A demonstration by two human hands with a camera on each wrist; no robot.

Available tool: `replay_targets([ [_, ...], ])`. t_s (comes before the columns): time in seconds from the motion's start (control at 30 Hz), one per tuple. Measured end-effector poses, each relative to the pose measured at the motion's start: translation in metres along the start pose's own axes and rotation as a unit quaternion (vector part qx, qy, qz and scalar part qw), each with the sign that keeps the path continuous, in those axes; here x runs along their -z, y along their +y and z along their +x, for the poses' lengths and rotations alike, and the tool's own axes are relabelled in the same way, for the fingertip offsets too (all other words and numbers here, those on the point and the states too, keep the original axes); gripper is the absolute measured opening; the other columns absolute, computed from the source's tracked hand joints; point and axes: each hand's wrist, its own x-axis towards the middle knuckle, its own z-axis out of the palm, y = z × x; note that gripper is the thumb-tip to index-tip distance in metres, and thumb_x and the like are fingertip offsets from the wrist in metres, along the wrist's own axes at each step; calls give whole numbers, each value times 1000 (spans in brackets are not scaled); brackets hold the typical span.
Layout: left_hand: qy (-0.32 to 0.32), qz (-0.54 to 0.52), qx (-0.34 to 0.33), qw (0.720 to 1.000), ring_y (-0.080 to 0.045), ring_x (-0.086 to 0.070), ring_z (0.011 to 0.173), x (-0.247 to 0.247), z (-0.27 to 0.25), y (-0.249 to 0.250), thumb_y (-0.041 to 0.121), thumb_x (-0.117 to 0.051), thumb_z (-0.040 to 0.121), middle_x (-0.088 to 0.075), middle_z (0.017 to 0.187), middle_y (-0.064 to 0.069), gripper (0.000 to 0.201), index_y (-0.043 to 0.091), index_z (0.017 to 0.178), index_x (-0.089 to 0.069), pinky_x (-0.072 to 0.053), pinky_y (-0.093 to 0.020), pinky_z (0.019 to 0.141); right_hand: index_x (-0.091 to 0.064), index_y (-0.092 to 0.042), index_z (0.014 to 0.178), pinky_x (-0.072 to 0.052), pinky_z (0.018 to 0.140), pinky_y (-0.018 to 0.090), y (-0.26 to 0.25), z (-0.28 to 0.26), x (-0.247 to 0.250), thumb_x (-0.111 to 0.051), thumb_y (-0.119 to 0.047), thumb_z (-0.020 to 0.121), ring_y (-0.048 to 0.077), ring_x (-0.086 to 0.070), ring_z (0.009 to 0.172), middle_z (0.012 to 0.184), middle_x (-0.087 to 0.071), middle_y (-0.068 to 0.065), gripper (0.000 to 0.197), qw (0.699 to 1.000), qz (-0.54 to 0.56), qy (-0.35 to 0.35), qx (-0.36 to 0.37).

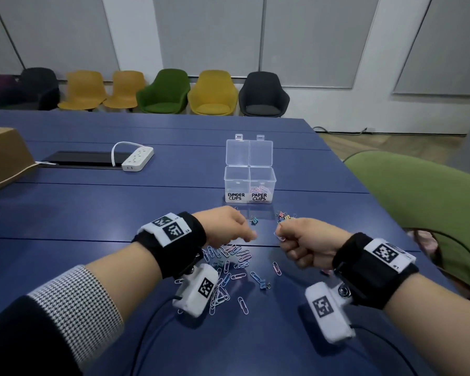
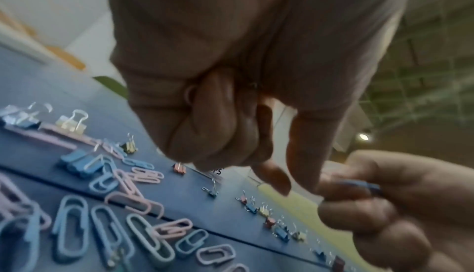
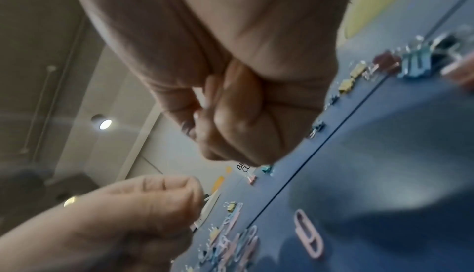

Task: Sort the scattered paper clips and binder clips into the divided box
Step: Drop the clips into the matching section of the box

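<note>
I see both hands raised above the blue table [image 1: 147, 207], close together. My left hand [image 1: 225, 226] curls round what looks like a pink clip; my right hand [image 1: 304, 240] pinches paper clips [image 1: 278, 234]. The divided box [image 1: 250, 183] stands open just beyond — scattered clips [image 1: 228, 267] beneath, binder clips [image 1: 284, 216] near the box front.

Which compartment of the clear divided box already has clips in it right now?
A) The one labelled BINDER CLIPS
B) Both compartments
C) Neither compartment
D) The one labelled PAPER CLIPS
D: in the head view the divided box shows a heap of pastel paper clips behind the PAPER CLIPS label, while the side labelled BINDER CLIPS looks empty.
</note>
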Motion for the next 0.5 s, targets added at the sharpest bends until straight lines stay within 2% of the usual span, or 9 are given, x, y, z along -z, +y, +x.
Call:
replay_targets([
  [0.1, -20, 161, -13, 987, -12, -44, 54, -3, -4, 3, 41, -74, 76, -52, 62, 6, 24, 22, 72, -60, -39, -21, 54, -32, -19, 70, -13, 37, 10, -1, 2, -2, -39, -12, 91, 7, -19, 37, 55, -42, 1, 23, 996, 83, 43, 5],
  [0.17, -25, 203, -20, 979, -12, -50, 62, -6, -5, 3, 39, -78, 73, -58, 67, 5, 23, 21, 74, -63, -41, -23, 60, -32, -18, 72, -16, 34, 10, 1, 3, 0, -41, -9, 93, 6, -20, 35, 58, -45, 4, 24, 995, 86, 51, 17],
  [0.3, -30, 250, -33, 967, -14, -50, 63, -12, -5, 3, 33, -79, 72, -59, 70, 1, 29, 10, 88, -70, -40, -23, 57, -35, -17, 67, -15, 34, 9, 5, 2, 2, -48, -2, 92, 6, -23, 33, 52, -43, 2, 32, 998, -29, 44, 27],
  [0.4, -40, 275, -38, 960, -16, -49, 61, -14, -4, 2, 36, -81, 70, -58, 70, 0, 31, 13, 85, -68, -39, -22, 54, -42, -16, 76, -18, 33, 11, 5, -6, -1, -46, -2, 93, 7, -25, 34, 55, -44, 3, 22, 989, -145, 19, -2],
  [0.47, -45, 290, -38, 955, -13, -46, 54, -15, -5, 2, 39, -82, 67, -56, 65, 2, 36, 13, 87, -69, -38, -18, 46, -48, -16, 80, -26, 33, 16, 5, -6, -5, -39, -3, 94, 8, -34, 41, 63, -47, 1, 21, 963, -266, 30, -14],
  [0.5, -46, 297, -38, 953, -11, -45, 51, -15, -5, 2, 39, -83, 67, -55, 63, 3, 38, 11, 89, -70, -36, -15, 41, -54, -16, 81, -35, 36, 18, 5, -5, -7, -37, -2, 93, 9, -44, 49, 70, -52, 2, 25, 943, -330, 35, -23],
])
